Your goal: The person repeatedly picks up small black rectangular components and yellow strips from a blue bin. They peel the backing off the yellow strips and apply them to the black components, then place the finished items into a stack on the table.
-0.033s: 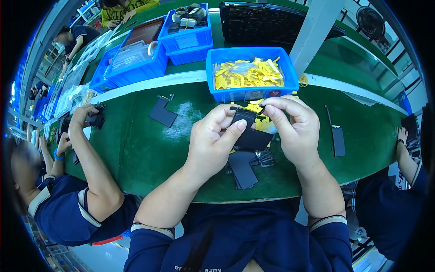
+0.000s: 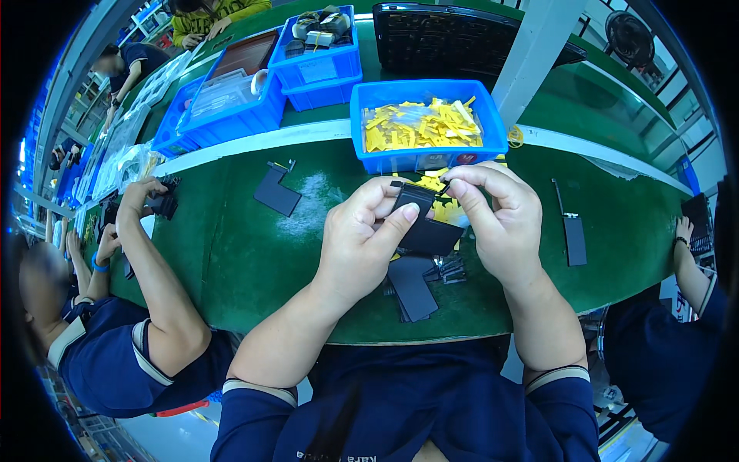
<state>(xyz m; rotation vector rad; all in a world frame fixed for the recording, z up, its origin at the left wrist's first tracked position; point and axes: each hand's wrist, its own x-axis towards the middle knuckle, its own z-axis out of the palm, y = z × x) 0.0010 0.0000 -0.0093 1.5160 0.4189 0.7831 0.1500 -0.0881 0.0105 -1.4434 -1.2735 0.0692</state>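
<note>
My left hand (image 2: 360, 231) is closed on a flat black L-shaped battery (image 2: 433, 236), thumb on its face and fingers behind. My right hand (image 2: 500, 215) pinches the thin black connector strip at the battery's upper right corner, and the fingertips partly hide the strip's end. Below my hands, near the table's front edge, lies a small stack of similar L-shaped batteries (image 2: 413, 289) with connector strips on their right side. Loose yellow strips (image 2: 450, 209) lie on the table behind the held battery.
A blue bin (image 2: 431, 160) full of yellow pieces stands just beyond my hands. Another battery (image 2: 277, 190) lies left and a narrower black one (image 2: 574, 240) right, on the green table (image 2: 239, 254). Co-workers sit on both sides. A white post (image 2: 531, 58) rises behind the bin.
</note>
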